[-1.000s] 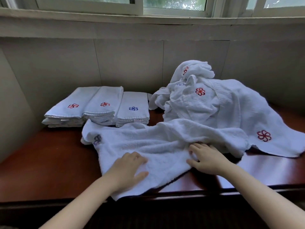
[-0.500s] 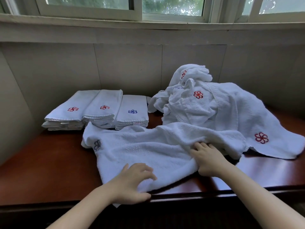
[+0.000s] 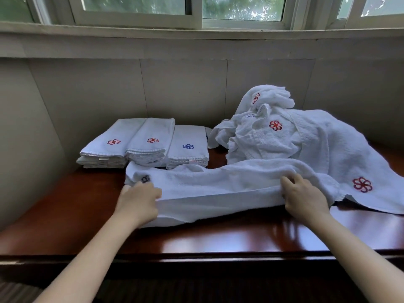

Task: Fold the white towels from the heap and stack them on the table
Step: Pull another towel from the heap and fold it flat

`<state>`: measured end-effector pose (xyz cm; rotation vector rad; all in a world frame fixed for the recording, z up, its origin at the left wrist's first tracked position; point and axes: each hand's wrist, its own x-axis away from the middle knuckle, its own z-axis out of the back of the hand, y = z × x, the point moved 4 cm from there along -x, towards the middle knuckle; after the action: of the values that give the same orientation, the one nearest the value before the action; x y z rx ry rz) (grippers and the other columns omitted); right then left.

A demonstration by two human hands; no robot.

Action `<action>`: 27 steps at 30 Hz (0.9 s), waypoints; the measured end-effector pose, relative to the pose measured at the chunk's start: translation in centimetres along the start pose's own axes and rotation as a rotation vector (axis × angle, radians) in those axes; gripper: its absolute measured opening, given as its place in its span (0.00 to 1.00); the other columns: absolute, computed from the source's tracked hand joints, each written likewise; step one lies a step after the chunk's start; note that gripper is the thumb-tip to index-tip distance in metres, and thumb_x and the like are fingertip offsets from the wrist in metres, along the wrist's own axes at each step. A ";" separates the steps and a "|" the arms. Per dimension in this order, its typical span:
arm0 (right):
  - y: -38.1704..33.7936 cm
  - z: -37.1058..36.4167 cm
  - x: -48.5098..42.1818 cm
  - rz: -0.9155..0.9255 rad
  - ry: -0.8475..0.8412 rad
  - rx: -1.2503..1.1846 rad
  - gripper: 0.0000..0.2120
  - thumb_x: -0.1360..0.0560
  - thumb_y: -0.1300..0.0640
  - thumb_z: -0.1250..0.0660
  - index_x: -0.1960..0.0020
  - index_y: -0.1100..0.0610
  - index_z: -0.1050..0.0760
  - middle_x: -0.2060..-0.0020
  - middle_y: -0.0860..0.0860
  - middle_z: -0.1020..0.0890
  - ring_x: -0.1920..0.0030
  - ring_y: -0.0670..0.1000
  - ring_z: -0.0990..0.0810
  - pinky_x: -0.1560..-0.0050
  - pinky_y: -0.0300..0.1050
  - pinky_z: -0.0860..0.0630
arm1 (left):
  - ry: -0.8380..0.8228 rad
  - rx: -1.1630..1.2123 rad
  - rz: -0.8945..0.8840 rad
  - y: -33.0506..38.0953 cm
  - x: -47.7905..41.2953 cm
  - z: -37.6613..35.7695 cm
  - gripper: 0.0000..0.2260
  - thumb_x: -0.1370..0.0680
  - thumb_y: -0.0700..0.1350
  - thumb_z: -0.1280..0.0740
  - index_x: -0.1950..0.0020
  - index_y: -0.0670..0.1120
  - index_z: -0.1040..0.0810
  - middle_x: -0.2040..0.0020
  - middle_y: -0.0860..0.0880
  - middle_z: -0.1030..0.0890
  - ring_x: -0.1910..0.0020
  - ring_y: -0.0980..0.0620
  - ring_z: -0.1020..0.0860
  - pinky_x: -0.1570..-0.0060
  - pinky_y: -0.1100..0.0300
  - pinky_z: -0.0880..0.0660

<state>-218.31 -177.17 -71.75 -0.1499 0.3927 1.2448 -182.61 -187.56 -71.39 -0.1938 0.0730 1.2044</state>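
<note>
Your towel (image 3: 218, 189) is thick white terry, nubbly on top, now a long, narrow band lying crosswise on the glossy reddish-brown table (image 3: 218, 237), with a dark flower emblem (image 3: 145, 178) near its left end. A second ago it lay spread wide, its near edge hanging over the table's front; you have since brought that edge up and over, so the near side is now a smooth doubled fold. Your left hand (image 3: 137, 201) pinches the fold's left end, fingers curled round the cloth; your right hand (image 3: 303, 196) grips the right end, fingers hooked over the top layer. Behind, three flat rectangular stacks of folded towels (image 3: 144, 145) sit side by side, and the rumpled heap (image 3: 295, 136) rises just right of them, touching your towel's far edge.
</note>
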 end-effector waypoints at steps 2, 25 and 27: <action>0.2 0.6 -0.1 -0.038 0.055 -0.070 0.07 0.27 0.61 0.37 0.50 0.61 0.27 0.49 0.59 0.25 0.51 0.61 0.23 0.64 0.48 0.31 | 0.155 -0.036 0.194 -2.1 -0.1 1.3 0.10 0.27 0.45 0.39 0.49 0.52 0.22 0.49 0.52 0.24 0.45 0.48 0.28 0.52 0.56 0.37; 0.7 6.2 -0.9 -0.043 0.674 -0.472 0.04 0.30 0.67 0.36 0.58 0.69 0.28 0.69 0.66 0.24 0.66 0.67 0.23 0.61 0.55 0.27 | 0.806 0.735 0.283 -8.6 0.4 6.9 0.14 0.27 0.38 0.43 0.48 0.34 0.22 0.38 0.36 0.27 0.37 0.38 0.30 0.35 0.48 0.33; 0.2 5.9 -1.1 0.094 0.504 -0.536 0.04 0.31 0.72 0.30 0.58 0.67 0.24 0.68 0.63 0.22 0.65 0.63 0.21 0.64 0.49 0.29 | 0.734 0.571 0.414 -8.8 1.1 6.7 0.21 0.33 0.43 0.46 0.49 0.37 0.20 0.41 0.36 0.26 0.41 0.35 0.29 0.39 0.45 0.32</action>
<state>-217.53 -176.15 -65.85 -0.9238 0.4926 1.3789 -174.28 -188.33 -64.06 -0.1094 1.1298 1.4160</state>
